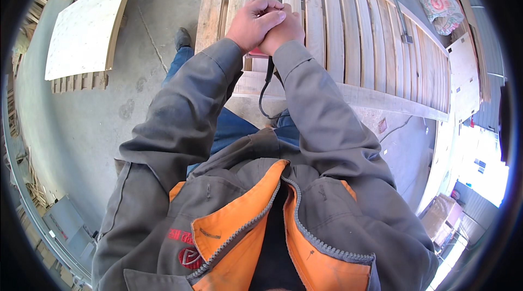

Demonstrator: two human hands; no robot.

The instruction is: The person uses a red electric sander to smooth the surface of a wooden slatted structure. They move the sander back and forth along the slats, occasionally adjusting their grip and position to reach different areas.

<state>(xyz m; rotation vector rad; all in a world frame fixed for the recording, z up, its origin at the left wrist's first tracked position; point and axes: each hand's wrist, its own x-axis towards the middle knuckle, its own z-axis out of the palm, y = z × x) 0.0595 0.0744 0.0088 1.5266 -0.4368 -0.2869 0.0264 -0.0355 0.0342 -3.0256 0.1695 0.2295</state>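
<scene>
Pale wooden slatted platform (351, 35) has its slats laid; left hand (253, 23) and right hand (285, 35) together grip a red, black-corded tool (258, 53); what remains is unclear.

Pale boards (90, 29) rest on a pallet (81, 82) at left, while white sacks (442, 5) lie at upper right.

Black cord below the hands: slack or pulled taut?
Slack where visible: the black cord drops from beneath the left hand and right hand, then curves loosely past the near edge of the slatted wood.
</scene>
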